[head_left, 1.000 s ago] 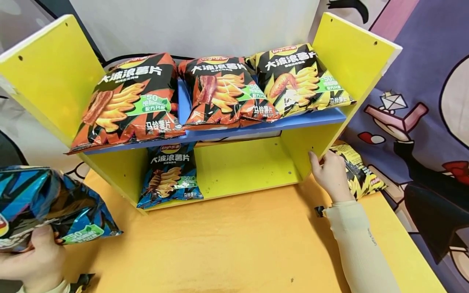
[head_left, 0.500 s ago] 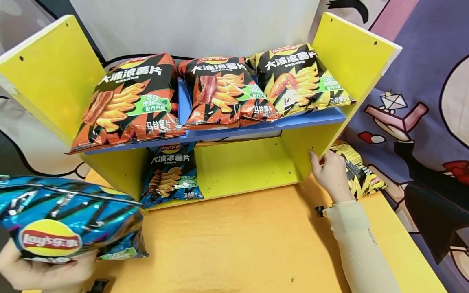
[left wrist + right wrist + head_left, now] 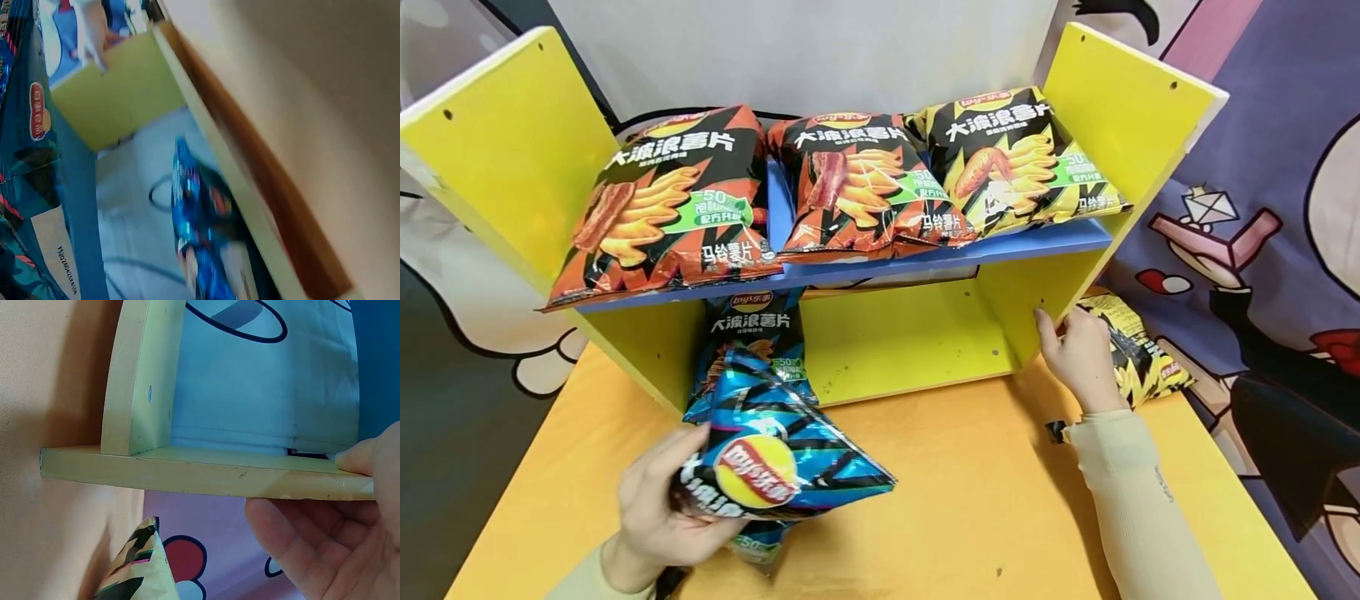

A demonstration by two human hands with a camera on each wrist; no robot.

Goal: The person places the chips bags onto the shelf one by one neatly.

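Note:
In the head view my left hand (image 3: pixel 658 500) grips a blue bag of potato chips (image 3: pixel 797 467) by one side, tilted, in front of the shelf's lower left. Behind it a second blue chip bag (image 3: pixel 752 317) stands on the lower level, partly covered by the held one. The held bag's back fills the left edge of the left wrist view. My right hand (image 3: pixel 1078 354) grips the yellow right side panel (image 3: pixel 206 478) of the shelf; in the right wrist view the thumb lies on one face and the fingers on the other.
Two red chip bags (image 3: pixel 662 208) and a yellow-black one (image 3: pixel 1007 167) lie on the blue upper shelf board (image 3: pixel 955 254). Another yellow-black chip bag (image 3: pixel 1138 350) lies on the orange table (image 3: pixel 925 500), right of the shelf. A patterned cloth (image 3: pixel 1285 250) hangs behind.
My left hand has carried the blue chip bag rightward from the left edge to in front of the lower shelf, turning it on the way. My right hand stays on the side panel.

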